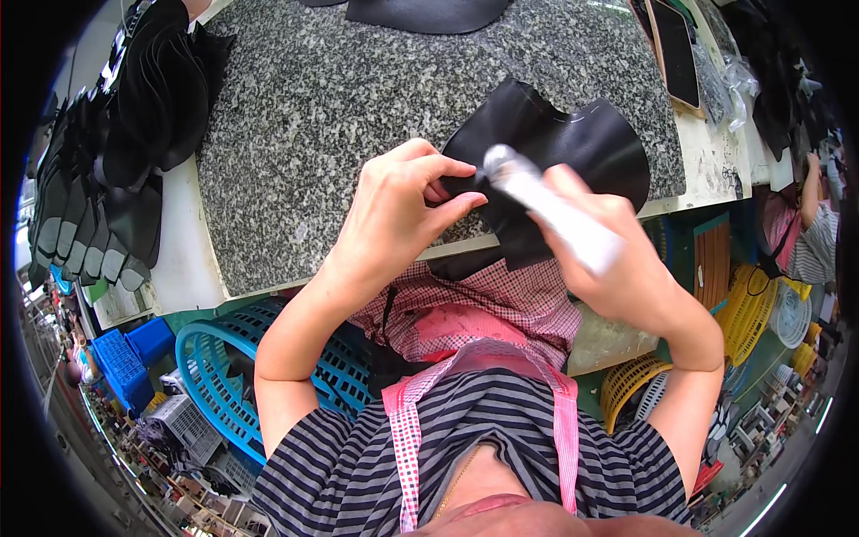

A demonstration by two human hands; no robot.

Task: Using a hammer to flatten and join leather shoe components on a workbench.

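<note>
A curved piece of smooth black leather lies on the speckled stone slab, close to its near edge, one part hanging over that edge. My left hand pinches the leather's left edge between thumb and fingertips. In my right hand is a hammer with a white handle, blurred by motion. Its rounded metal head is over the leather, just right of my left fingertips. Whether the head touches the leather I cannot tell.
Stacked black leather pieces hang at the left of the speckled slab. More black leather lies at the far edge. A phone rests at the far right. Below stand a blue basket and yellow baskets.
</note>
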